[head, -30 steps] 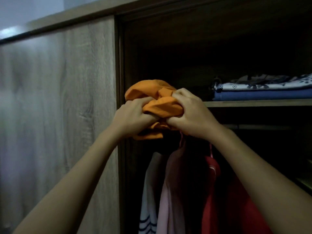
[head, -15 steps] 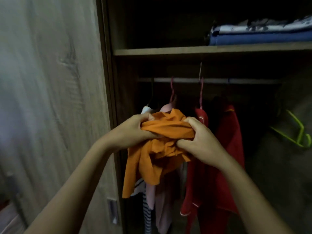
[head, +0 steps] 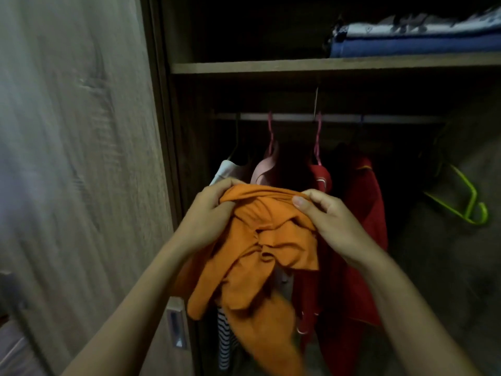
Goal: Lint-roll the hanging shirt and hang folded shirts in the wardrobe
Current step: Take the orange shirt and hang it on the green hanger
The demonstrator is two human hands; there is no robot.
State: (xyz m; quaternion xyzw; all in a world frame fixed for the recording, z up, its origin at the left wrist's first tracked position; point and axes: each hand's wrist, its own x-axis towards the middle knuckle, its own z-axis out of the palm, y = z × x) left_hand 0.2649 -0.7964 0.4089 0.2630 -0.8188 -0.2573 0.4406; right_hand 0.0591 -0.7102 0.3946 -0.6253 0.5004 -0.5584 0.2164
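Both hands bunch a soft, crumpled orange shirt in front of the open wardrobe. Left hand and right hand each pinch its top edge; fabric droops in loose folds. Behind it: rod, red, pink, possibly striped garments. Wood-grain door at left.

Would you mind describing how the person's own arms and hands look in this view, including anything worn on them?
Both forearms are bare as far as the frame shows: no sleeve or cuff reaches into view. The left hand and the right hand wear no gloves, and no ring, watch or bracelet shows on the fingers or wrists. The right thumbnail looks short and unpainted. The light is dim, so finer marks cannot be made out.
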